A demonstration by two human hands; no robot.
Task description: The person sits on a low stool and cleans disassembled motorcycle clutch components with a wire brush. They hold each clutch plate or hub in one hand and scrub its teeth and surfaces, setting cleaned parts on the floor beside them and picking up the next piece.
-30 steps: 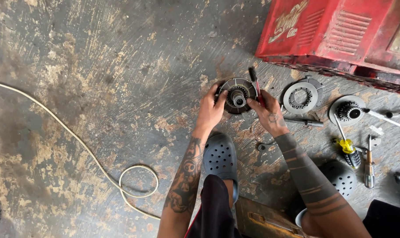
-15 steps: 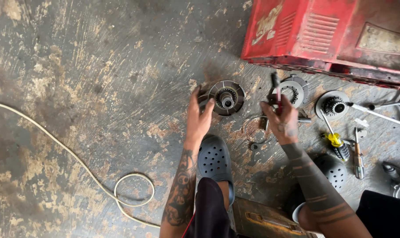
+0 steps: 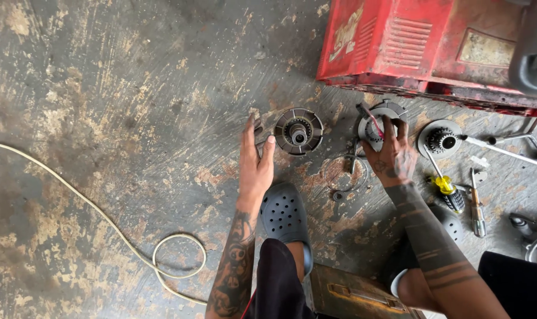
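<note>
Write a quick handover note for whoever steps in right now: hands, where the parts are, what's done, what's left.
Left hand: open, fingers spread, beside the round finned drum on the concrete floor, not gripping it.
Right hand: on the second round part near the red machine, holding a thin red-handled tool.
A toothed disc, yellow-handled screwdriver and a loose ring lie nearby.
Done: parts lie separate.
Left: cannot tell from this view.
</note>
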